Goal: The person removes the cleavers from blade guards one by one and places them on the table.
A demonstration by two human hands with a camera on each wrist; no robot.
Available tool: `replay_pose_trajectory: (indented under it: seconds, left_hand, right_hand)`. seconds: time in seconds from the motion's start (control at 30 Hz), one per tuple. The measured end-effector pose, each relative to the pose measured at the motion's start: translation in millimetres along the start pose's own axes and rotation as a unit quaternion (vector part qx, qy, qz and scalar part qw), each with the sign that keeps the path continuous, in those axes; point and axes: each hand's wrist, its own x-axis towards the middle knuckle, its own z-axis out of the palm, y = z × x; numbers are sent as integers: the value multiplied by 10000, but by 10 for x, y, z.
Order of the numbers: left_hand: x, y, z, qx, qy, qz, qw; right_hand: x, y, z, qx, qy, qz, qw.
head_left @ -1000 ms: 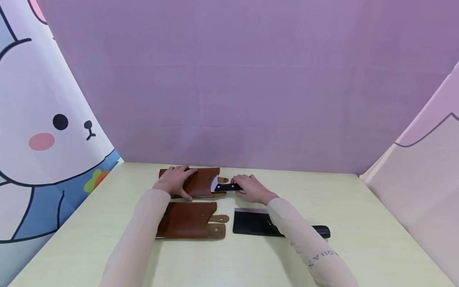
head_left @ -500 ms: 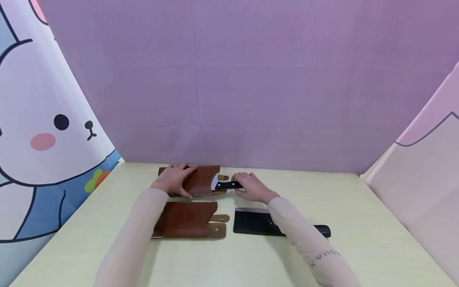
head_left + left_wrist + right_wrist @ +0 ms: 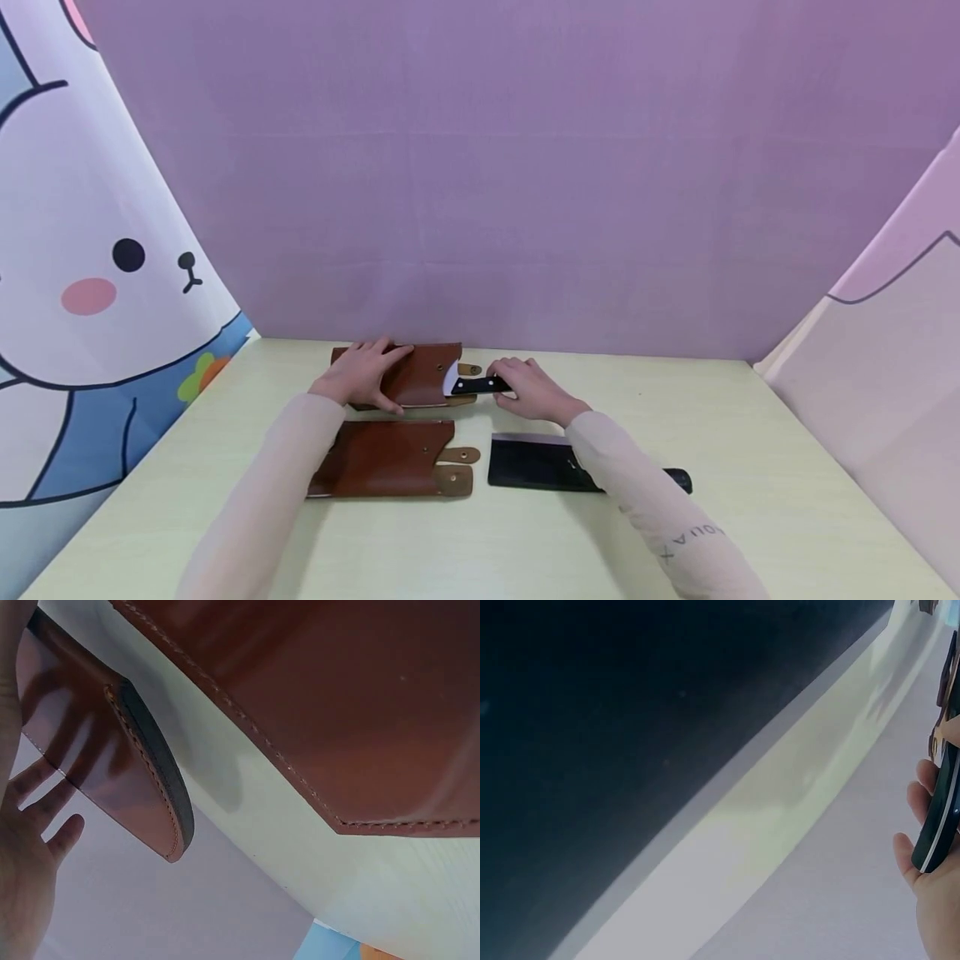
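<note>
At the back of the table, my left hand [image 3: 363, 375] grips a brown leather knife sheath [image 3: 423, 375] across its width, thumb at the near edge. In the left wrist view, that sheath's tip [image 3: 97, 742] slants above the table surface. My right hand [image 3: 532, 390] grips the black riveted handle of a knife [image 3: 480, 385]. Most of the knife's blade is inside the sheath; only a pale bit shows at the mouth. The right wrist view shows fingers curled round the handle [image 3: 939, 817].
Nearer lies a second brown sheath [image 3: 390, 458] with two snap straps. A black-bladed cleaver [image 3: 528, 465] lies to its right, partly under my right forearm. A purple backdrop [image 3: 480, 208] stands behind the table [image 3: 465, 550].
The held sheath and the knife have shifted slightly upward in the head view, both hands staying on them. The second sheath and the cleaver lie where they were.
</note>
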Motion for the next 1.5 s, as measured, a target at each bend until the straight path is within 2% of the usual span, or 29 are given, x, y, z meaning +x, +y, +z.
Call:
replay_pose_trajectory:
  seconds: [0.3,1.5]
  left_hand:
    - [-42,5,-41,-15,43,95,9999]
    - [-103,34,-87,-28,-119,227,9997]
  right_hand:
    - [-33,-13,-37,101,28,-38,9999]
    - [-224,-30,-92,412,-45,11,9991]
